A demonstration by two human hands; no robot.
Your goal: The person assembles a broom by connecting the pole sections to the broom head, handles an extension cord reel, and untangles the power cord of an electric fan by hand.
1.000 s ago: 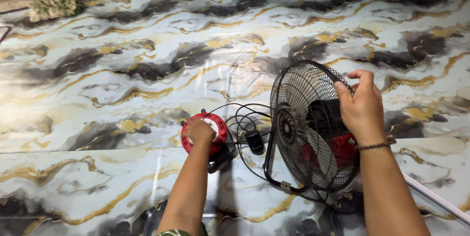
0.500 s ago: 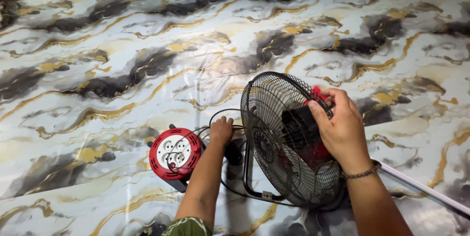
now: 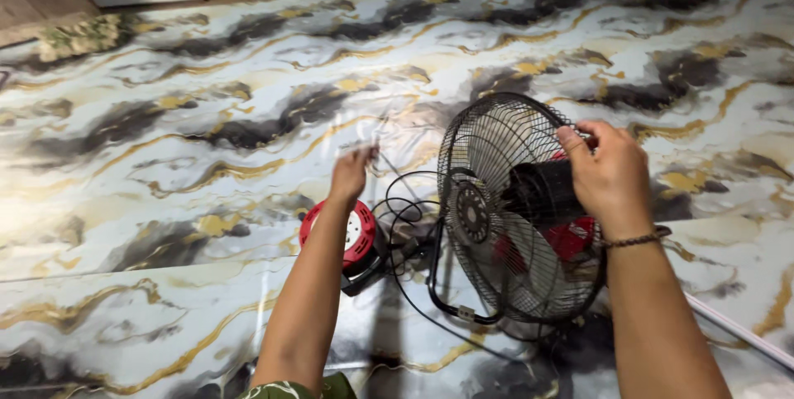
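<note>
A black floor fan [image 3: 517, 217] with red blades was seen right of centre in the frame, standing on the marble-patterned floor [image 3: 207, 118]. Its rear grille and motor housing were gripped by the right hand [image 3: 610, 176]. The left hand [image 3: 351, 172], blurred, was raised at centre, closed on a black cord [image 3: 405, 209]. Beneath it, just left of the fan, lay a red cable reel [image 3: 351, 234].

The fan [image 3: 517, 213] stands on the floor [image 3: 165, 143], right of the cord reel [image 3: 351, 234]. Loops of cable [image 3: 405, 209] lie between them. The right hand [image 3: 608, 176] sits behind the fan's grille; the left hand [image 3: 351, 172] is above the reel.
</note>
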